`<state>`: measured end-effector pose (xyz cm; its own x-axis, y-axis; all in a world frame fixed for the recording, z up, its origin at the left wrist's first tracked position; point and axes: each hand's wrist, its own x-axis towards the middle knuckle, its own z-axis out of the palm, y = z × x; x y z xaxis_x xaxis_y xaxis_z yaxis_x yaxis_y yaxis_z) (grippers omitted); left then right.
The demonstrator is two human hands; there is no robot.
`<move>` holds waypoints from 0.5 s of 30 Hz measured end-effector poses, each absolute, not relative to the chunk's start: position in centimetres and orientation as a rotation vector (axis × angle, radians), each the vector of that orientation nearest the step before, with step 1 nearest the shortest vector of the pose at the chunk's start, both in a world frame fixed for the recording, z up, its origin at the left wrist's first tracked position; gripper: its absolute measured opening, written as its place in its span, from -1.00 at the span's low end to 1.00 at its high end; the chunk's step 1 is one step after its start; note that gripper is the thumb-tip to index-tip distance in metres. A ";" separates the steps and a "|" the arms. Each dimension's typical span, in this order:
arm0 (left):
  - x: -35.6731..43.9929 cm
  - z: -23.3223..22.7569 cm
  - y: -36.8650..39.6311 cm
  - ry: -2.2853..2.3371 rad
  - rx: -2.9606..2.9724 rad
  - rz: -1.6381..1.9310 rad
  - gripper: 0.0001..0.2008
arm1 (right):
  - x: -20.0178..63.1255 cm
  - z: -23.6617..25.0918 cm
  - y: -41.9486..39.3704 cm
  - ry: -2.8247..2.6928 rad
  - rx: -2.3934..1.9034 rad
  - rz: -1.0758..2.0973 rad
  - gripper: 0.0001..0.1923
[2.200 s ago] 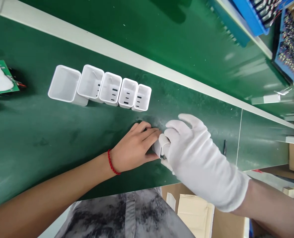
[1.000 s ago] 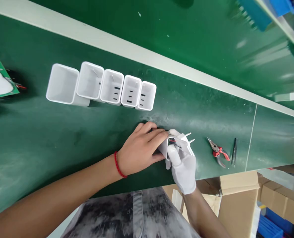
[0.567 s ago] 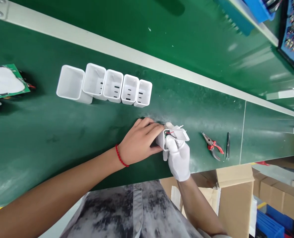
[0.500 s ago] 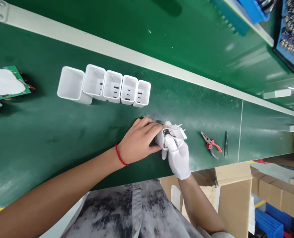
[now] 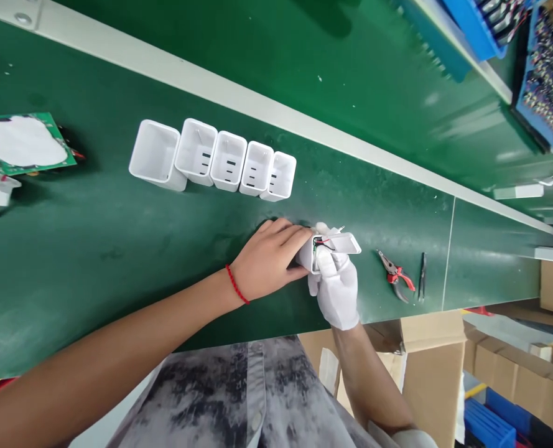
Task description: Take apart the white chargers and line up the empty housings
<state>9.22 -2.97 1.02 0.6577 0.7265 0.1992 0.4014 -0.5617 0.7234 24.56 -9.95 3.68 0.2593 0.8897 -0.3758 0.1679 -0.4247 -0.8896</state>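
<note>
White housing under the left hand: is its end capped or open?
Open. The cap stands angled off the housing, with a red wire showing at the uncovered mouth.

- The one view looks forward and down from the person's head over a glossy green workbench point(image 5: 94, 249).
- It stands close: bare left hand point(image 5: 271, 258) mid-view, mottled grey-and-black cloth shirt point(image 5: 206, 392) at the near edge.
- A long off-white strip point(image 5: 257, 101) crosses aslant, higher at left.

Red bracelet point(image 5: 236, 285), white glove point(image 5: 338, 300), mottled grey top point(image 5: 211, 395).
</note>
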 end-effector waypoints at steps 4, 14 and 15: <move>9.2 0.9 -2.8 0.860 2.220 0.630 -0.59 | 24.7 3.8 -10.2 -0.842 -1.702 1.371 -0.72; 9.3 0.8 -2.8 0.869 2.196 0.650 -0.61 | 24.1 3.6 -9.1 -0.797 -1.729 1.256 -0.60; 9.3 0.8 -2.8 0.869 2.198 0.651 -0.60 | 24.1 3.5 -8.9 -0.785 -1.718 1.247 -0.55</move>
<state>9.29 -2.84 0.82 0.6528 0.7317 0.1959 0.3936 -0.5486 0.7376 24.08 -8.87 3.52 0.3056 0.8553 -0.4183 0.0074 -0.4415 -0.8972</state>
